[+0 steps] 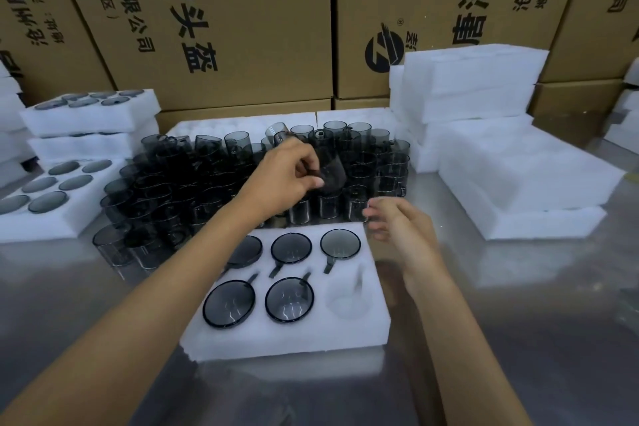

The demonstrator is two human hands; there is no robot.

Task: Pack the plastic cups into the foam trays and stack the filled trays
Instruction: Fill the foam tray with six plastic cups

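1. Smoky grey plastic cup [330,168], tilted, raised just above the crowd of loose cups [193,183], pinched between thumb and curled fingers of the left hand [290,173].
2. Left arm stretched forward across the near foam tray [287,339], wrist bent, forearm covering part of that tray's far-left pocket.
3. Right hand [397,228] hovering at the near tray's far-right corner, fingers loosely spread and relaxed, gripping nothing, fingertips close to the front row of loose cups; slightly blurred.
4. Near foam tray lying flat on the shiny metal table [518,339], six pockets in two rows: five filled with cups seen as dark-rimmed circles with handle slots, near-right pocket [345,297] bare white.
5. Loose cups massed just behind the near tray, dark and translucent, mostly upright, a few leaning at the back; farther ones resting on white foam.
6. To the left, a filled tray [52,218] flat on the table, six cup tops showing; behind it a stack of filled trays [90,121].
7. To the right, stacked white foam trays [501,162], taller pile toward the back.
8. Behind everything, a wall of brown cardboard cartons [242,10] printed with large black characters.
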